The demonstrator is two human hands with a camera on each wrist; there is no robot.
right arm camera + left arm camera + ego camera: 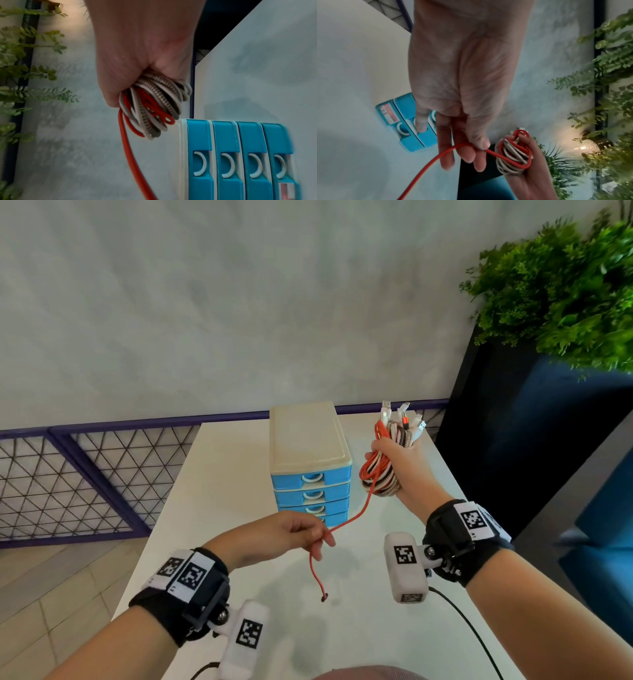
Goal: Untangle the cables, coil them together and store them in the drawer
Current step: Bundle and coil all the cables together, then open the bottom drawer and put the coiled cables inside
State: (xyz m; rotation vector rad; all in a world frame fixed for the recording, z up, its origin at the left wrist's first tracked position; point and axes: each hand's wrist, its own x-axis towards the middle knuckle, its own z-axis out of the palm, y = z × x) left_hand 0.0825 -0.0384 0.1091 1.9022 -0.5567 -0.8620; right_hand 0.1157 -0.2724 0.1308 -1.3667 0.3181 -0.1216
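My right hand [394, 460] grips a coiled bundle of cables [380, 474] in red, white and braided brown-white, held above the table to the right of the drawer unit. Several plugs [404, 416] stick out above the fist. The same bundle [154, 106] fills the right wrist view. A loose red cable [356, 515] runs from the bundle down to my left hand [308, 532], which pinches it between thumb and fingers [481, 147]. Its free end [323, 597] dangles over the table. The blue drawer unit [311, 470] with a cream top stands with all its drawers closed.
The white table [219, 494] carries the drawer unit near its far edge. A purple mesh railing [85, 474] runs behind and to the left. A dark planter with green foliage [565, 285] stands at the right. A black wire [472, 628] trails from the right wrist camera.
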